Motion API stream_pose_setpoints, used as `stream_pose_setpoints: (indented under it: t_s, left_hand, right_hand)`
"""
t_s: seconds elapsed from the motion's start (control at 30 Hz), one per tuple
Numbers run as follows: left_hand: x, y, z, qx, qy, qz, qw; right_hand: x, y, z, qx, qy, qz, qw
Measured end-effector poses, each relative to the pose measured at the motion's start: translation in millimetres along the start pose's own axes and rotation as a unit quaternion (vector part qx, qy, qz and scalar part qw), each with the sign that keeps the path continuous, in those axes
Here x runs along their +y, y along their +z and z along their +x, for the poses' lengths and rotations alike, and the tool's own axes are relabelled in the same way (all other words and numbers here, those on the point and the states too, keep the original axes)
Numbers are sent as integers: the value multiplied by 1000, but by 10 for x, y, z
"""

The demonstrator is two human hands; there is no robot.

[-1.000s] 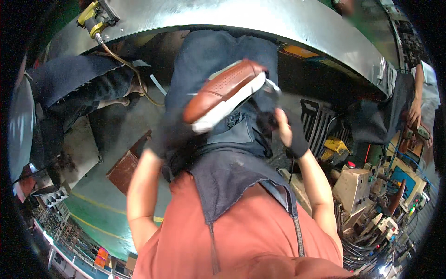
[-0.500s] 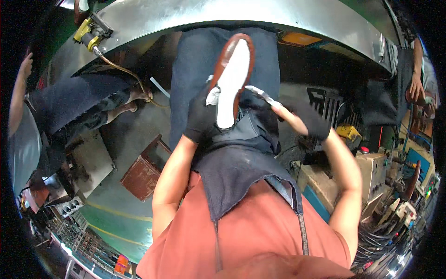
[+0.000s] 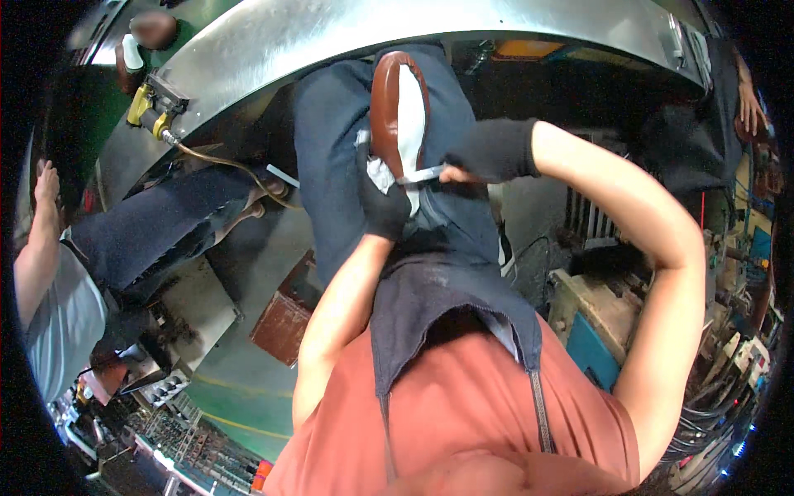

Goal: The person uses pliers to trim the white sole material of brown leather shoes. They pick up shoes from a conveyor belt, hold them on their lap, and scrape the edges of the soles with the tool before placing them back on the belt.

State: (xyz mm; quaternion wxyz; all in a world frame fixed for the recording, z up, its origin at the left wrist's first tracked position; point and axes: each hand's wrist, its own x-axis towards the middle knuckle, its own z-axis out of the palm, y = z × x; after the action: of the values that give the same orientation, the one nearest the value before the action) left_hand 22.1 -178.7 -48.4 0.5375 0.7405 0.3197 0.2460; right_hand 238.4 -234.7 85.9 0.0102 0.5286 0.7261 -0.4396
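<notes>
A brown shoe upper [image 3: 385, 112] with a long white bottom face [image 3: 411, 103] rests on my lap, its toe pointing away from me. My left hand [image 3: 385, 208], in a black glove with bare fingertips, grips it around the heel end from the left. Crumpled white material [image 3: 380, 175] shows at those fingers. In my closed right hand [image 3: 490, 154], also black-gloved, is a thin, flat, light-coloured tool [image 3: 425, 174]. Its far end crosses the white face near the heel. Whether it presses into the shoe I cannot tell.
A curved metal bench [image 3: 331, 29] runs along the far side. On its left end lies a yellow air tool [image 3: 150, 113] with a hose. A person's arm [image 3: 35, 264] is at far left, another hand [image 3: 749, 112] at far right. A brown stool [image 3: 283, 322] stands left; machinery [image 3: 591, 310] stands right.
My right hand has swung left, bringing the tool from beside the shoe across its heel part. The shoe has rolled, showing more of its brown left side.
</notes>
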Motion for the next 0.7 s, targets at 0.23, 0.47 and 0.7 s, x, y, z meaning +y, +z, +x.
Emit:
stream_pose_setpoints:
  t_s: [0.23,0.47,0.7]
  left_hand:
    - [-75,-2,59,48,-47,-182,981]
    - [28,-20,125,6,-8,56,998]
    - [-104,-138,176,-20,-129,10,991]
  right_hand:
    - [-30,-273,161,-124,32,90,988]
    - [-10,-340,33,-92,33,-123,988]
    - [-935,-123,-82,22,85,-158,984]
